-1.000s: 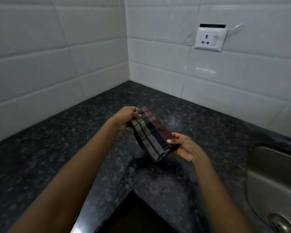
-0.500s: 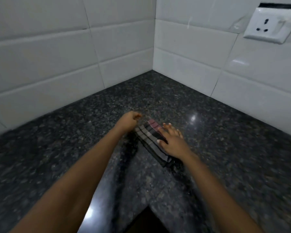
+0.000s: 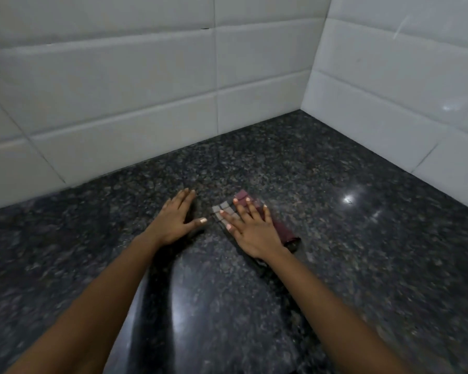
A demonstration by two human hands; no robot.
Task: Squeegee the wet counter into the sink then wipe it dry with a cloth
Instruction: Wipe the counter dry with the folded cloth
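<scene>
A folded checked cloth [image 3: 281, 228], maroon, grey and black, lies flat on the dark speckled granite counter [image 3: 362, 265]. My right hand [image 3: 251, 230] presses down on the cloth with its fingers spread, covering most of it. To the left of the cloth, my left hand [image 3: 177, 218] rests flat on the bare counter, fingers apart, holding nothing. No squeegee and no sink are in view.
White tiled walls [image 3: 146, 90] meet in a corner at the back right [image 3: 305, 103] and close the counter on two sides. Light glints off the stone at the right [image 3: 349, 198] and between my forearms.
The cloth went from held up between both hands to lying flat on the counter. My left hand let go and now lies flat beside it. The view swung left, losing the socket and sink.
</scene>
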